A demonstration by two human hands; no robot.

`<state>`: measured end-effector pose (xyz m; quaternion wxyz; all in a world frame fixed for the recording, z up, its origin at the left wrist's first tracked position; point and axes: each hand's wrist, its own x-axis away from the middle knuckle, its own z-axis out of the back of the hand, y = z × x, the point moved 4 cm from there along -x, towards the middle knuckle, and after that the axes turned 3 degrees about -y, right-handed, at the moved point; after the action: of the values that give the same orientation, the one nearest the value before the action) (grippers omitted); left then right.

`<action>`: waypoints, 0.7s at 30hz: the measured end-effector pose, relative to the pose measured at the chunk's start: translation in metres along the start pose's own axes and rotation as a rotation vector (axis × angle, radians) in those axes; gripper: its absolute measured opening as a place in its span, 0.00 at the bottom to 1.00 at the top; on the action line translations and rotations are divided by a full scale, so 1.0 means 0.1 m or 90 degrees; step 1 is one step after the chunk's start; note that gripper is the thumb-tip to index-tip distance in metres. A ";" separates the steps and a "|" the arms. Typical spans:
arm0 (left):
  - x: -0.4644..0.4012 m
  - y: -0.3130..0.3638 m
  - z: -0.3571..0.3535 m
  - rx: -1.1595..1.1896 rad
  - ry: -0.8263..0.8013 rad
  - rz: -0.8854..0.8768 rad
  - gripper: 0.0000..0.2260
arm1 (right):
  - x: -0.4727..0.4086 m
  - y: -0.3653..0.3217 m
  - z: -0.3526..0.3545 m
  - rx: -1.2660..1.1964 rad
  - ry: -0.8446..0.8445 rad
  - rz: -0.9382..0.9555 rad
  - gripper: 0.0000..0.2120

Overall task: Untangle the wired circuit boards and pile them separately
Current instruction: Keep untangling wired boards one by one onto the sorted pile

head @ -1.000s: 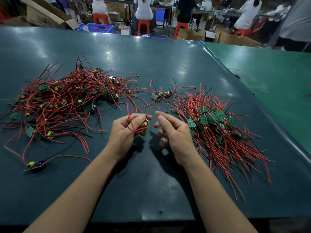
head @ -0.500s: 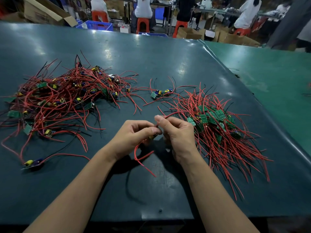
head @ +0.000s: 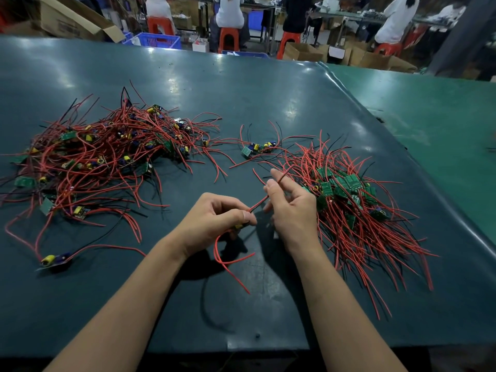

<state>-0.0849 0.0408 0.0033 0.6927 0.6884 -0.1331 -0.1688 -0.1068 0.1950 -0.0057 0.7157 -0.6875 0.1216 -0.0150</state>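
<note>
My left hand (head: 214, 218) grips a small wired circuit board, mostly hidden in its fingers, above the dark table (head: 241, 89). Red wires (head: 228, 261) hang from it in a loop down to the table. My right hand (head: 291, 205) pinches one red wire (head: 259, 204) of that board between thumb and forefinger, stretched between the two hands. A tangled heap of boards (head: 107, 157) with red and black wires lies at the left. A combed-out pile of green boards (head: 346, 189) with wires fanned toward me lies at the right.
A single board (head: 53, 260) with yellow and blue parts lies near the left front. Two loose boards (head: 257, 149) sit between the piles. A green table (head: 429, 124) adjoins on the right. Seated people, red stools and cardboard boxes (head: 303, 51) stand beyond the far edge.
My right hand has slid up along the red wire and drawn it straight away from the left hand. The other wires have dropped out of the left hand's grip into a hanging loop.
</note>
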 end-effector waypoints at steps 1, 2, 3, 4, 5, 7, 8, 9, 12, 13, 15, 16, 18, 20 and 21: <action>0.00 0.00 0.00 -0.004 -0.003 0.002 0.10 | -0.01 0.01 0.02 0.011 0.011 0.000 0.14; 0.01 0.00 0.00 -0.011 -0.005 0.003 0.10 | -0.02 0.00 0.03 0.029 0.012 0.010 0.14; 0.01 -0.01 -0.01 -0.021 -0.008 0.003 0.08 | -0.02 -0.01 0.02 0.052 0.003 0.027 0.14; 0.00 -0.02 -0.02 -0.028 -0.009 0.007 0.06 | 0.00 -0.03 0.00 0.081 -0.012 0.049 0.16; 0.01 -0.02 -0.01 -0.037 -0.007 0.009 0.05 | 0.02 -0.04 -0.02 0.102 -0.023 0.066 0.17; 0.01 -0.02 0.00 -0.046 -0.007 0.007 0.05 | 0.01 -0.02 -0.01 0.084 -0.025 0.047 0.16; 0.02 -0.01 0.00 -0.043 -0.009 0.003 0.04 | 0.00 0.00 0.02 0.043 -0.018 0.015 0.12; 0.02 0.00 0.01 -0.037 -0.010 -0.004 0.06 | -0.01 0.01 0.05 -0.006 -0.009 -0.014 0.10; 0.02 0.00 0.02 -0.028 -0.016 -0.007 0.10 | -0.03 0.01 0.09 -0.069 0.004 -0.035 0.10; 0.02 0.00 0.01 -0.028 -0.024 -0.009 0.10 | -0.02 0.00 0.08 -0.062 0.006 -0.029 0.10; 0.01 -0.01 0.02 -0.027 -0.038 -0.012 0.10 | 0.00 -0.01 0.06 -0.044 0.009 -0.016 0.08; 0.02 -0.01 0.02 -0.028 -0.045 -0.016 0.09 | 0.01 -0.01 0.06 -0.035 0.008 -0.007 0.07; 0.02 -0.01 0.02 -0.023 -0.057 -0.025 0.09 | 0.02 -0.03 0.04 -0.022 -0.001 0.012 0.09; 0.02 -0.01 0.03 -0.018 -0.062 -0.026 0.09 | 0.02 -0.05 0.02 -0.027 -0.009 0.014 0.09; 0.02 -0.01 0.03 -0.014 -0.064 -0.026 0.09 | 0.02 -0.05 0.03 -0.036 -0.009 0.011 0.08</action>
<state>-0.0843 0.0373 0.0019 0.6890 0.6741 -0.1520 -0.2184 -0.1039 0.1972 -0.0007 0.6971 -0.7064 0.1227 -0.0009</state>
